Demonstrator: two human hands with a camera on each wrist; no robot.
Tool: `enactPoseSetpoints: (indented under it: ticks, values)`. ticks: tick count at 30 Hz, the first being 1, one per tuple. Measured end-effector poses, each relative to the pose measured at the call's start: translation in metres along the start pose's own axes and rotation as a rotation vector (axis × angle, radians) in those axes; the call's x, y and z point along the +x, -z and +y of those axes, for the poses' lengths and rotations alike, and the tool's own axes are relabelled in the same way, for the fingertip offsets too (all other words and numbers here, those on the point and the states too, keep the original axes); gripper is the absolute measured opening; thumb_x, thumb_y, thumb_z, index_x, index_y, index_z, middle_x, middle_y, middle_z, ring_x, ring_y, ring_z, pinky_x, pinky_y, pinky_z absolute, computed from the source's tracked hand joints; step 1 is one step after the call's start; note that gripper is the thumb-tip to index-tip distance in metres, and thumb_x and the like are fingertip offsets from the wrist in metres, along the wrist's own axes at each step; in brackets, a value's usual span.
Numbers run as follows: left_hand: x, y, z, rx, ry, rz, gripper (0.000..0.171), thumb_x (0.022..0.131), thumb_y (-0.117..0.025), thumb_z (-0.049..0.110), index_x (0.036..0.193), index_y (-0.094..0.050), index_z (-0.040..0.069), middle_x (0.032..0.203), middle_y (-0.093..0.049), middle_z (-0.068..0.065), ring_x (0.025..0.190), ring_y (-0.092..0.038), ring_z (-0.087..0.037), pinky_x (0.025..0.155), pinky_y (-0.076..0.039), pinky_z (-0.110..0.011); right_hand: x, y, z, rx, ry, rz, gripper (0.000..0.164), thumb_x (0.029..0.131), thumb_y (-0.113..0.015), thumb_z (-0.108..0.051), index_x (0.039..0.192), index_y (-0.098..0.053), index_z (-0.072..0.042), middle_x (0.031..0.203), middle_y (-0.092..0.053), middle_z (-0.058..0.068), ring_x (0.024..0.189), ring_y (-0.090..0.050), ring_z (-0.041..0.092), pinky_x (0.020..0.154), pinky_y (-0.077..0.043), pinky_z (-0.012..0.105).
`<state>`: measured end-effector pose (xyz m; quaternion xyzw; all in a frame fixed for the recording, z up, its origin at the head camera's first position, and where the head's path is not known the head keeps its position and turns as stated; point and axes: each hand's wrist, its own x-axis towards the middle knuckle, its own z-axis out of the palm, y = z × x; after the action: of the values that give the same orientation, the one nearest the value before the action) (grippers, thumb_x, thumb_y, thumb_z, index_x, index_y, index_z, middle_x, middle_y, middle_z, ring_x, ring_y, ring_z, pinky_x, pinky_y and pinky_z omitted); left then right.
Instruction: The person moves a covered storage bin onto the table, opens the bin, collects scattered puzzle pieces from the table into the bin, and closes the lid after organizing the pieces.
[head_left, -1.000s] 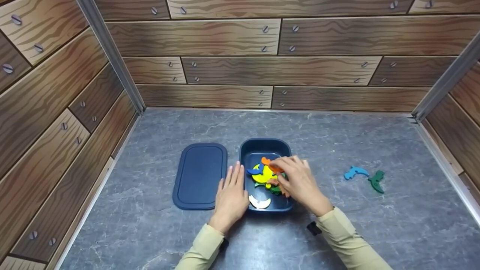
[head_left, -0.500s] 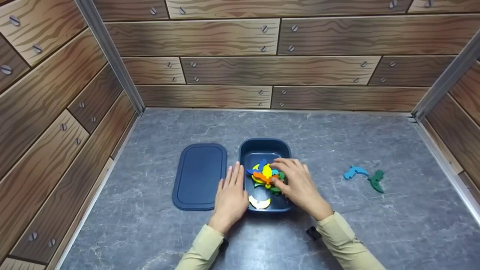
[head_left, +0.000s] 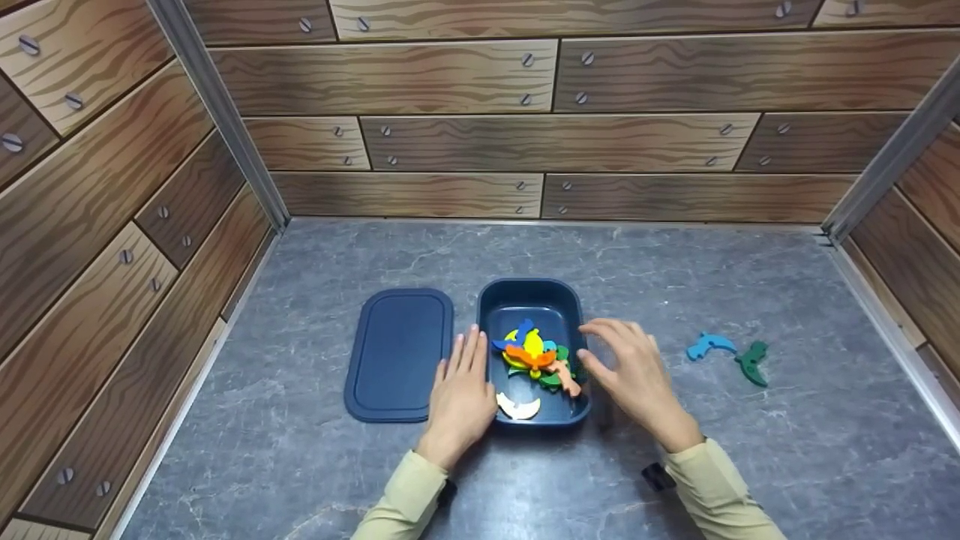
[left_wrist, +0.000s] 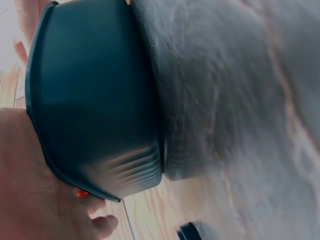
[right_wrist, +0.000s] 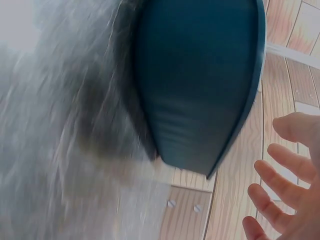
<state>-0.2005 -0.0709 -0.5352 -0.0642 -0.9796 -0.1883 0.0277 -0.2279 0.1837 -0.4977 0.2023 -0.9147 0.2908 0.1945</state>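
Observation:
A dark blue box (head_left: pixel 540 291) holds several colourful flat pieces in a heap. On top of the heap lies an orange piece (head_left: pixel 529 355), with a blue piece (head_left: pixel 524 332) behind it and a peach piece (head_left: pixel 566 379) to its right. A pale crescent-shaped piece (head_left: pixel 518 406) rests apart near the box's front. My left hand (head_left: pixel 463 397) rests along the box's left rim with straight fingers. Beside the right rim hovers my right hand (head_left: pixel 636 375), fingers spread and nothing between them; the right wrist view shows those fingers (right_wrist: pixel 282 187) apart from the box wall.
A dark blue lid (head_left: pixel 401 352) lies flat to the left of the box. Out on the table to the right lie a light blue piece (head_left: pixel 709 345) and a dark green piece (head_left: pixel 752 364). Wood-patterned walls (head_left: pixel 465 142) enclose the table's back and sides.
My right hand laid the orange piece on the heap and let go of it. It has since drawn back to the right, out of the box. The left hand stays put.

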Motion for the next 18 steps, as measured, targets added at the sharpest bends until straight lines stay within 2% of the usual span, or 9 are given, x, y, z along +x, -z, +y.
enactPoseSetpoints:
  ticks: [10,18]
  values:
    - [-0.001,0.001,-0.002,-0.017,-0.007,0.003,0.065,0.098,-0.048,0.020,0.158,-0.022,0.011,0.164,-0.012,-0.001,0.150,-0.009,-0.023,0.116,-0.020,-0.053,-0.009,0.025,0.034,0.003,0.012,0.066,0.035,0.085,-0.077,-0.010,0.118,-0.069,-0.006,0.121,-0.065,0.012,0.106,-0.054,0.034,0.088,-0.038,0.050]
    - [-0.001,0.000,-0.001,-0.016,-0.004,-0.004,0.067,0.098,-0.049,0.020,0.158,-0.021,0.012,0.164,-0.010,0.000,0.150,-0.008,-0.022,0.116,-0.020,-0.053,-0.020,0.046,0.060,-0.097,-0.020,0.115,0.034,0.084,-0.077,-0.008,0.116,-0.068,-0.004,0.118,-0.065,0.015,0.103,-0.055,0.037,0.079,-0.040,0.052]
